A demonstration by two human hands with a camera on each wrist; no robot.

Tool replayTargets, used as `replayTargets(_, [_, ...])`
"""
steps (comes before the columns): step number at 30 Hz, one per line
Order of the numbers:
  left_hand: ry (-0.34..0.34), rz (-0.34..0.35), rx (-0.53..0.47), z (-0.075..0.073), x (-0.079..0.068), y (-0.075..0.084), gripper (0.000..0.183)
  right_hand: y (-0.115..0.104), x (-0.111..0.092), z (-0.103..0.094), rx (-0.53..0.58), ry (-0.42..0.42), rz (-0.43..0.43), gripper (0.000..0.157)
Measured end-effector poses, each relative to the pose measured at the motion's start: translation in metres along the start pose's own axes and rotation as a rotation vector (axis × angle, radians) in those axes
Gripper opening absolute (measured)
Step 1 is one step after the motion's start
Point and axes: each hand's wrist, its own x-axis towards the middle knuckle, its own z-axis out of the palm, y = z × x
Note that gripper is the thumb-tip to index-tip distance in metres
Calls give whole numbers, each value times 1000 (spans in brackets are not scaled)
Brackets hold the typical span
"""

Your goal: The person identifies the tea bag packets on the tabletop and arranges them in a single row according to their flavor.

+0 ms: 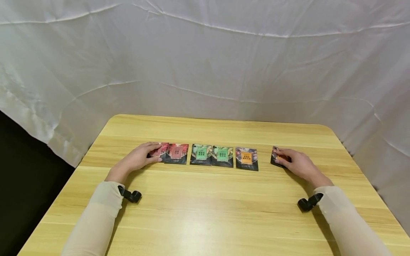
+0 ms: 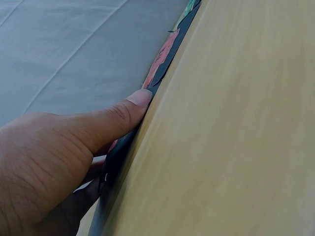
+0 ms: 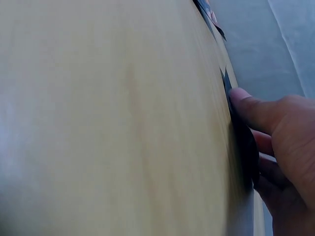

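Observation:
In the head view, several flat sachets lie in a row across a wooden table. My left hand (image 1: 138, 156) holds the leftmost red sachet (image 1: 157, 152) by its edges, thumb at the near side and fingers at the far side. A second red sachet (image 1: 176, 153) lies against it, partly overlapped. My right hand (image 1: 298, 163) grips an orange-labelled sachet (image 1: 274, 156) at the right end, covering most of it; in the right wrist view that dark sachet (image 3: 242, 142) looks bowed between thumb and fingers. Another orange-labelled sachet (image 1: 246, 159) lies apart, to its left.
Two green-labelled sachets, one on the left (image 1: 201, 154) and one on the right (image 1: 222, 156), lie side by side mid-row. The wooden table (image 1: 205, 206) stretches toward me. A pale curtain (image 1: 205, 71) hangs behind its far edge.

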Motion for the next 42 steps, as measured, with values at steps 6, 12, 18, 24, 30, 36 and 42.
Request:
replayTargets(6, [-1,0,7,0,0,0,69,-3,1,3,18,-39,-39,52])
replayTargets(12, [3,7,0,0,0,1,68,-7,3,6,33,-43,-74,51])
replayTargets(18, [3,8,1,-1,1,2,68,-12,5,7,57,-53,-100,54])
replayTargets(24, [5,7,5,-3,1,2,68,-16,7,9,84,-58,-128,53])
replayTargets(30, [-1,1,6,-2,0,3,68,-21,8,13,99,-51,-162,48])
replayTargets(36, [0,1,2,-2,-1,3,68,-24,8,14,92,-67,-172,49])
replayTargets(42, [1,4,9,0,-1,2,69,-27,9,15,93,-74,-170,49])
